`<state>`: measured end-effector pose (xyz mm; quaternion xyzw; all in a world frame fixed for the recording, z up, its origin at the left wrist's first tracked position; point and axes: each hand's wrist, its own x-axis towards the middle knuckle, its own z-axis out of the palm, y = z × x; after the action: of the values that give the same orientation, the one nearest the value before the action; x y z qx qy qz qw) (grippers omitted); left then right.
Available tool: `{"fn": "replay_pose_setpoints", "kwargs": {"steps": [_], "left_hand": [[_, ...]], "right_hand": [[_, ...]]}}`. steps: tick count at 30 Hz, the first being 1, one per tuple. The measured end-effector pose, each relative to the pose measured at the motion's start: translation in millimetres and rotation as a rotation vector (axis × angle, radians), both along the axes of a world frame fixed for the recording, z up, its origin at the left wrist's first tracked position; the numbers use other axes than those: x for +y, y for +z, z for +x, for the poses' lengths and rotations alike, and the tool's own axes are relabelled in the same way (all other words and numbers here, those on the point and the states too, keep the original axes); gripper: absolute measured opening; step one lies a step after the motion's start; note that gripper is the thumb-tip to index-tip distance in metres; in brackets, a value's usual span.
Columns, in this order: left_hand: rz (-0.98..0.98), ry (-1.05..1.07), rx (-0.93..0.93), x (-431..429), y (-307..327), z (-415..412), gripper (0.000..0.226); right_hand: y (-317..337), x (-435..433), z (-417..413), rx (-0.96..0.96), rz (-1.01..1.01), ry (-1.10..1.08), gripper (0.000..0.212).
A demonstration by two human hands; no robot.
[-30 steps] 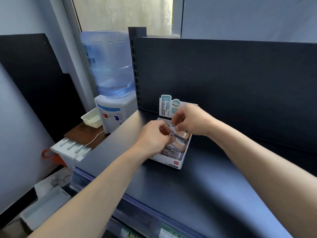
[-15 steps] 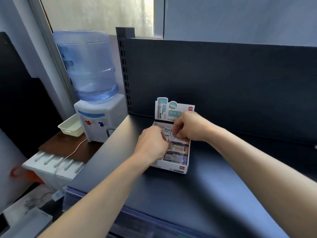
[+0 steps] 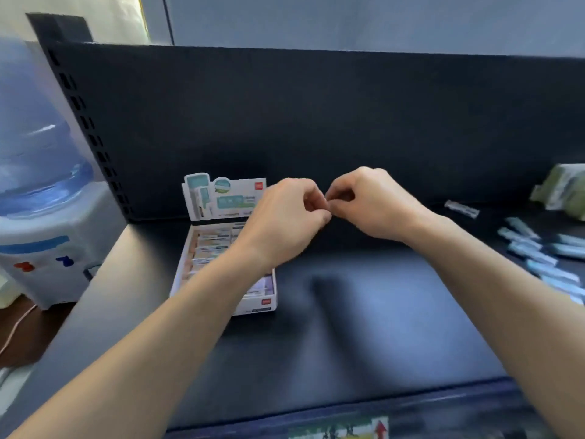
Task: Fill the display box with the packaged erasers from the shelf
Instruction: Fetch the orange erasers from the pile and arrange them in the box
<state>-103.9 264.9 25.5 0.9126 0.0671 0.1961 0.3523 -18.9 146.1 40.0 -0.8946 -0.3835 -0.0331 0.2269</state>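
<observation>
The display box (image 3: 253, 307) sits on the dark shelf (image 3: 364, 312) with rows of packaged erasers (image 3: 209, 245) lying flat in it and its printed flap upright at the back. Just above the box's right rear corner, the left hand (image 3: 285, 217) and right hand (image 3: 373, 204) meet with fingers (image 3: 311, 198) curled together, tips almost touching; blur hides whether they pinch anything. Loose erasers (image 3: 538, 255) lie well right of the box, and a water dispenser (image 3: 47, 242) stands to its left.
</observation>
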Motion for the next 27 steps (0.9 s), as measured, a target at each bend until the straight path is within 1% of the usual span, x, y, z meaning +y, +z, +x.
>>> {"fn": "replay_pose_setpoints", "kwargs": {"steps": [3,6,10,14,17,20,27], "left_hand": [[0.015,-0.169,0.019,-38.4,1.2,20.0,0.002],[0.023,-0.293,0.058,-74.1,0.4,34.8,0.004],[0.035,-0.366,0.123,-120.0,-1.2,55.6,0.004],[0.072,-0.398,0.212,-171.7,-7.1,82.1,0.004],[0.103,-0.376,0.25,-207.8,-15.0,106.5,0.003],[0.12,-0.29,0.263,-232.7,-23.9,130.6,0.002],[0.116,-0.108,0.3,-245.4,-38.2,153.3,0.003]], "right_hand": [[-0.3,-49.2,11.2,0.004,-0.042,-0.165,0.013],[-1.2,-97.9,25.0,0.02,-0.05,-0.303,0.012],[0.0,-161.7,44.4,0.04,0.0,-0.445,0.01],[0.6,-220.2,68.6,0.047,0.003,-0.493,0.012],[-3.9,-258.2,87.1,0.065,-0.014,-0.491,0.012],[-7.5,-288.8,104.9,0.095,-0.009,-0.456,0.014],[-17.9,-313.0,140.2,0.146,-0.04,-0.35,0.013]]}}
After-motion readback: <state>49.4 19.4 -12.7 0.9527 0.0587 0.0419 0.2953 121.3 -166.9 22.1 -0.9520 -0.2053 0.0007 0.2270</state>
